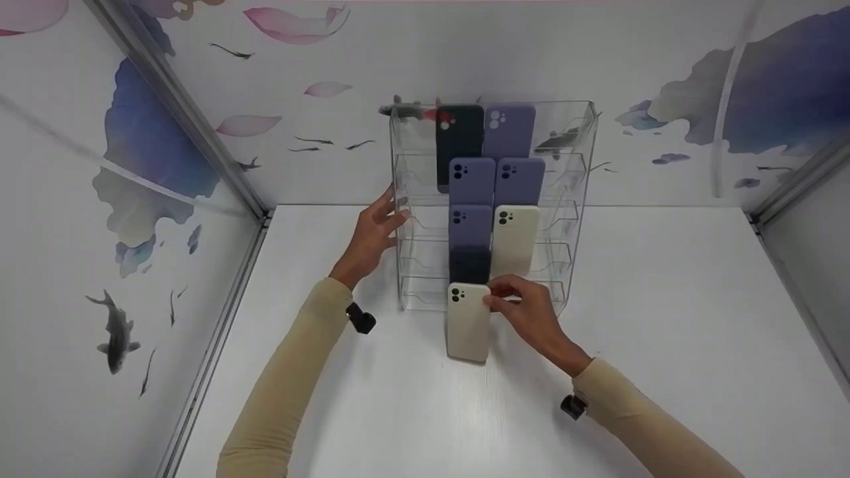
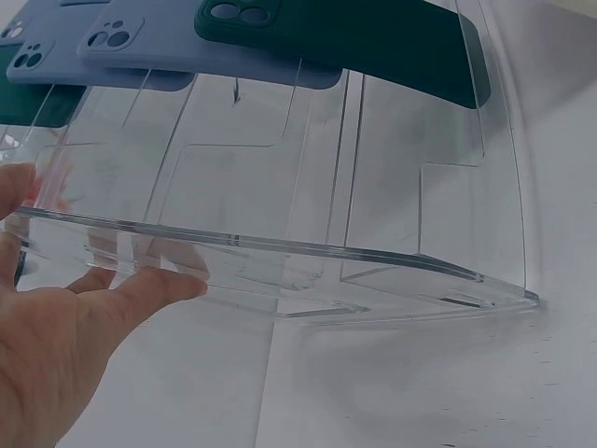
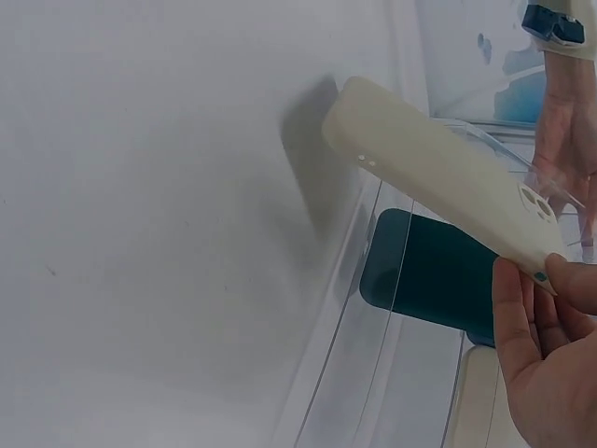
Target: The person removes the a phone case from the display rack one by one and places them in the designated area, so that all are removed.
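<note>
My right hand [image 1: 531, 312] pinches a cream case [image 1: 469, 328] between thumb and fingertips by its upper right corner, camera holes at the top. The case is at lower centre of the head view, in front of the rack [image 1: 422, 229]; whether its lower end touches the table [image 1: 664, 332], I cannot tell. The fingers of my left hand [image 1: 368, 242] are spread along the rack's left edge, at centre left of the frame; how hard they press, I cannot tell.

In the rack, a dark green case [image 1: 459, 143] stands at upper left beside a lilac case [image 1: 510, 131]. Below them are two purple cases, then another purple case [image 1: 470, 226] beside a second cream case [image 1: 516, 239]. At the bottom, a second green case [image 1: 469, 267] is partly covered by the one I hold. Both my sleeves [image 1: 285, 385] are tan.
</note>
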